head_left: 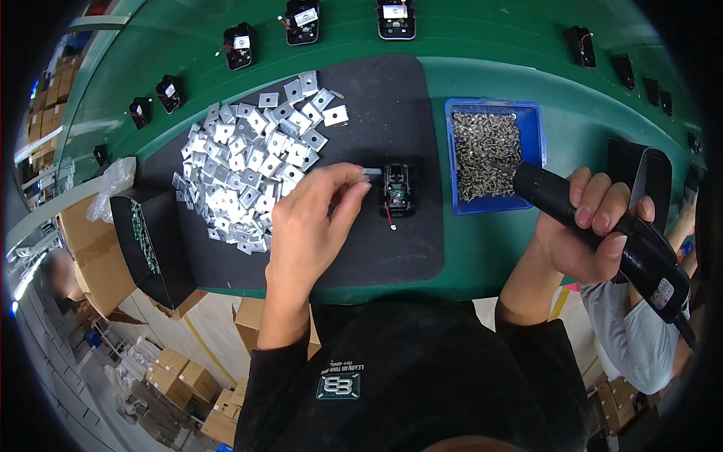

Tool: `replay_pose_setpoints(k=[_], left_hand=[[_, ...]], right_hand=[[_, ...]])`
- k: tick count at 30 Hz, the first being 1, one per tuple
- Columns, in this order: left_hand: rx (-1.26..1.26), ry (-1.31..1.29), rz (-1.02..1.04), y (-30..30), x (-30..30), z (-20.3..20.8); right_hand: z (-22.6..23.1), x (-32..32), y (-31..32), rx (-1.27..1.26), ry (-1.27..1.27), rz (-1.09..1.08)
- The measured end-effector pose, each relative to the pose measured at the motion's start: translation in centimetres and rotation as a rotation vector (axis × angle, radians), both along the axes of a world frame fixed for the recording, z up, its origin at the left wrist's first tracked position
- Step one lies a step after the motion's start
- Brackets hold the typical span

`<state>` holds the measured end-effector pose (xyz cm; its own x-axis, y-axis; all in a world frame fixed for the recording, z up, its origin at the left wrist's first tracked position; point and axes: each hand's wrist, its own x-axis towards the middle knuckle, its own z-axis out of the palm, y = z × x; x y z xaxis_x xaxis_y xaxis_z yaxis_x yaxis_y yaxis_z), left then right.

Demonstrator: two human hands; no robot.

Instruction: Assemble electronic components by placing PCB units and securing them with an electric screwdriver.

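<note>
Green worktop (489, 264) under a black mat (392, 248) carries a heap of small metal plates (245, 169). Left hand (309, 218) pinches one plate (372, 174) at the edge of a black plastic part (398, 190); it may slip off crooked. Blue tray of screws (487, 154) sits beside. Right hand (595, 226) grips a black electric screwdriver (610, 226), which could knock the tray.

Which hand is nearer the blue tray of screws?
Right. The right hand, gripping the black electric screwdriver, sits just beside the blue tray; the left hand is farther left, at the small black housing.
</note>
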<state>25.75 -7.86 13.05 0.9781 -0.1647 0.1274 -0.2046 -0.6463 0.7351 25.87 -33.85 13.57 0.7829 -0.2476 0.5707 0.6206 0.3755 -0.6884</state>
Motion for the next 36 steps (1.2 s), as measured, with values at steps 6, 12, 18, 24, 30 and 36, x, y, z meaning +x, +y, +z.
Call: replay_pose_setpoints(k=[6, 12, 18, 24, 30, 36], left_hand=[[-0.009, 0.022, -0.090, -0.3, 0.1, 0.0], [0.028, 0.049, -0.134, -0.9, 0.8, 0.1], [-0.071, 0.121, -0.184, -1.7, 1.5, -1.7], [-0.027, 0.274, -0.215, -1.9, 2.5, -0.8], [0.027, 0.343, -0.334, -1.5, 3.1, -0.9], [-0.113, 0.070, -0.230, -0.6, 1.7, 0.3]], right_hand=[[-0.1, 0.0, 0.0, 0.035, -0.012, 0.006], [-0.4, 0.1, -0.2, 0.034, -0.014, 0.014], [-0.3, 0.0, -0.5, 0.020, -0.008, 0.008], [-0.5, 0.1, -0.3, 0.019, -0.009, 0.034], [-0.2, -0.2, -0.2, 0.016, -0.021, 0.035], [1.6, -1.0, 0.5, 0.173, -0.037, 0.112]])
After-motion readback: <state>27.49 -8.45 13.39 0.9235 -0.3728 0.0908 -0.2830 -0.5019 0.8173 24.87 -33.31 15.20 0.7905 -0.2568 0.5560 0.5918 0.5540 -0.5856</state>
